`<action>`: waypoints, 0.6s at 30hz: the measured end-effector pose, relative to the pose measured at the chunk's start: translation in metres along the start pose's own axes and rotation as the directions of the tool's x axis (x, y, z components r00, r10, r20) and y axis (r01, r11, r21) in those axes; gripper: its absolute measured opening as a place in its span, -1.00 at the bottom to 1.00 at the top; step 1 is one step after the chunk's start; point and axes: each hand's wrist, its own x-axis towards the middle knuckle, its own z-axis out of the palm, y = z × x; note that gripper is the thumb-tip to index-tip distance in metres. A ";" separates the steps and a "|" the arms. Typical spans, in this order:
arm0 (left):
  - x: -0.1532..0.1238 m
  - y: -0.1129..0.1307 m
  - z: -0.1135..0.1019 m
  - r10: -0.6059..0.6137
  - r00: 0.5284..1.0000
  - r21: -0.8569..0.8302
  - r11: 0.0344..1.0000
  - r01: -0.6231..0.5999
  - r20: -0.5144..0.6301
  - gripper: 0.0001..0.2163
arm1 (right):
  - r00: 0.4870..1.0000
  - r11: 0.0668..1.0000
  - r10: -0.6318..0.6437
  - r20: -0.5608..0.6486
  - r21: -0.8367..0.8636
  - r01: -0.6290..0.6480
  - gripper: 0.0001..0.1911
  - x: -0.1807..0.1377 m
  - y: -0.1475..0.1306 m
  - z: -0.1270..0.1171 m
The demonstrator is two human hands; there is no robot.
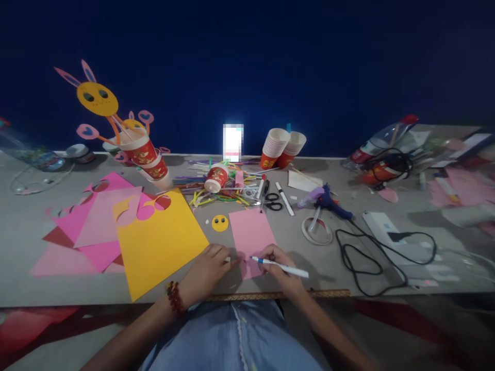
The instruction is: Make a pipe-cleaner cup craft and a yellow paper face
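Observation:
A pink sheet of paper (250, 234) lies on the grey table (294, 257) in front of me. My right hand (279, 265) grips a white pen with a blue tip (284, 267), its tip touching the lower part of the pink sheet. My left hand (209, 270), a beaded bracelet on its wrist, rests with curled fingers on the table at the sheet's lower left edge, beside a yellow sheet (160, 242). A small yellow round face with eyes (219, 222) lies just above the pink sheet.
Pink papers (93, 226) are piled at the left. Red paper cups (281, 147), scissors (274, 202), straws, a marker, a tape roll (317, 232), a blue glue gun (328, 201) with black cable, bottles and a bunny craft (97, 98) are spread across the table.

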 end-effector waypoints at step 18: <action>0.017 -0.018 0.004 -0.049 0.997 0.114 0.992 0.056 -0.064 -0.57 | 0.892 0.451 -0.369 0.261 -0.789 0.417 -0.61 0.059 0.006 -0.012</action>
